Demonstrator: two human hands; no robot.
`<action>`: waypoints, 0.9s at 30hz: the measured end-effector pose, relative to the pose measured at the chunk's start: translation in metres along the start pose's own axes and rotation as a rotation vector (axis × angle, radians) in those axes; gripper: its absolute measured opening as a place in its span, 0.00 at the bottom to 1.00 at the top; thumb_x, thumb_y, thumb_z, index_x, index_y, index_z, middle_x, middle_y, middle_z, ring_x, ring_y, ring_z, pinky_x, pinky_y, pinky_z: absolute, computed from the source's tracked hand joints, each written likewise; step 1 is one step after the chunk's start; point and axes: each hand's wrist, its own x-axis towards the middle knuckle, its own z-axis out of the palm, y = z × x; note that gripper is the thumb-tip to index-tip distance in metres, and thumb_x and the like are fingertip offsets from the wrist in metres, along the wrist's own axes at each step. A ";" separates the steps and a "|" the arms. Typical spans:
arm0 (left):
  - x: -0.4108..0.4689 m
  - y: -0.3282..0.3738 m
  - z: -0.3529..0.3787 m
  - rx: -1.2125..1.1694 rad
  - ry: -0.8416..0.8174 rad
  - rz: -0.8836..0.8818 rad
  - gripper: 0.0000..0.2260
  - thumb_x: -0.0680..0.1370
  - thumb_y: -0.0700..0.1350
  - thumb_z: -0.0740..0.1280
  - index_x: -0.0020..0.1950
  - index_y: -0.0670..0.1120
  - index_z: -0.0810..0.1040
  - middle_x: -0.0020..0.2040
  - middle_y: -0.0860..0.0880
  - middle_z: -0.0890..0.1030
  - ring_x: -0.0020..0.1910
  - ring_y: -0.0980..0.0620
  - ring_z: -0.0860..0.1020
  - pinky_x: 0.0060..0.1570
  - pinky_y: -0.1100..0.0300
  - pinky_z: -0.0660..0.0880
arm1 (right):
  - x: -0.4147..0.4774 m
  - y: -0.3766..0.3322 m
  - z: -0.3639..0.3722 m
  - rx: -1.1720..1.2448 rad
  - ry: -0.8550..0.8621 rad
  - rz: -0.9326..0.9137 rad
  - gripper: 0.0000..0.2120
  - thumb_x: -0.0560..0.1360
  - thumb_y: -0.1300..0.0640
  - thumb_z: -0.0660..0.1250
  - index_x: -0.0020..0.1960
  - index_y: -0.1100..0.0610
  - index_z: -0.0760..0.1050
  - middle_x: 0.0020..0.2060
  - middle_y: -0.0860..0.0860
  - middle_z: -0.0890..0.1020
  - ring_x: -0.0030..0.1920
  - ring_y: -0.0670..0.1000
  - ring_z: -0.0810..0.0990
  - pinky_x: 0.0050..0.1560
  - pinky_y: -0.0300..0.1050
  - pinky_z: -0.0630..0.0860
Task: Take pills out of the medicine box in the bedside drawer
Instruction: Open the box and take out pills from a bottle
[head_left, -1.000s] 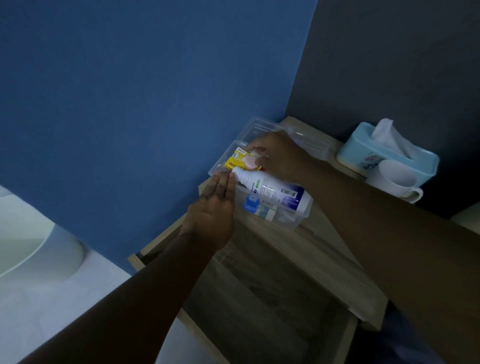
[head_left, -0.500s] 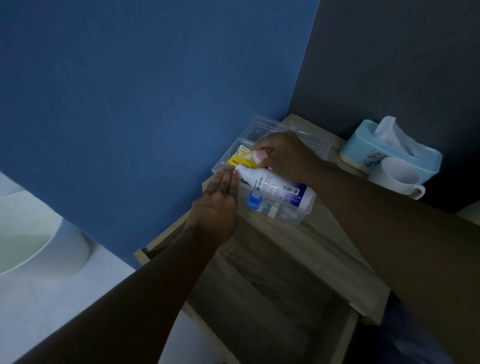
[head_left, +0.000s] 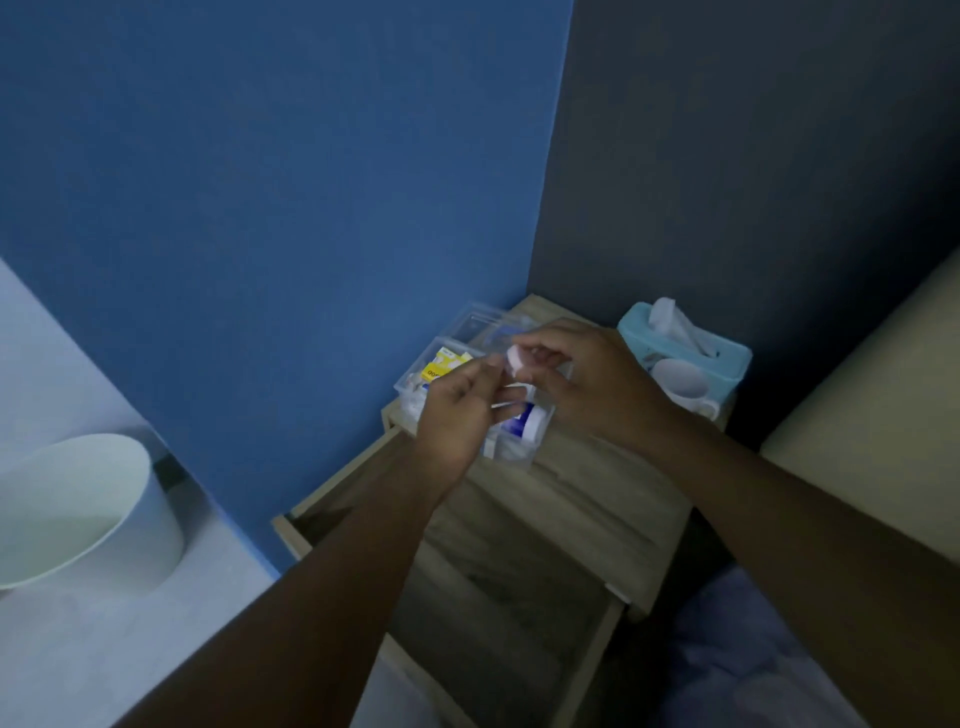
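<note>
Frame centre: right hand (head_left: 592, 384) pinches white cap (head_left: 515, 358); left hand (head_left: 457, 410) apparently grips bottle (head_left: 524, 423) over medicine box (head_left: 511, 452).

The open drawer (head_left: 498, 587) at lower centre lies bare and gives free room from above. On the bench (head_left: 597, 499) a bare strip runs right of centre, below the clear medicine box (head_left: 511, 452). Both hands crowd over that box at centre. The blue wall (head_left: 260, 208) closes the left side just beside it. The tissue box (head_left: 685, 353) and white mug (head_left: 680, 387) block the bench's upper right corner.
</note>
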 end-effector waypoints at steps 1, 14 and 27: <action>-0.010 0.005 0.010 -0.026 -0.032 0.016 0.15 0.83 0.41 0.59 0.60 0.31 0.78 0.52 0.33 0.82 0.46 0.42 0.83 0.52 0.53 0.81 | -0.006 -0.006 -0.011 -0.003 0.015 -0.007 0.12 0.73 0.62 0.72 0.57 0.60 0.82 0.50 0.52 0.84 0.47 0.49 0.83 0.51 0.40 0.78; -0.060 0.029 0.059 -0.407 -0.192 -0.206 0.18 0.83 0.48 0.59 0.54 0.33 0.79 0.45 0.38 0.83 0.41 0.50 0.85 0.44 0.61 0.83 | -0.050 -0.023 -0.078 0.262 -0.065 0.036 0.16 0.72 0.65 0.73 0.60 0.59 0.81 0.54 0.50 0.84 0.56 0.46 0.83 0.59 0.42 0.77; -0.062 0.023 0.064 -0.407 -0.197 -0.236 0.17 0.82 0.48 0.60 0.54 0.35 0.80 0.50 0.37 0.84 0.43 0.49 0.86 0.45 0.60 0.83 | -0.047 -0.025 -0.090 0.107 -0.170 0.101 0.16 0.73 0.54 0.75 0.60 0.53 0.82 0.53 0.42 0.83 0.53 0.40 0.82 0.58 0.42 0.79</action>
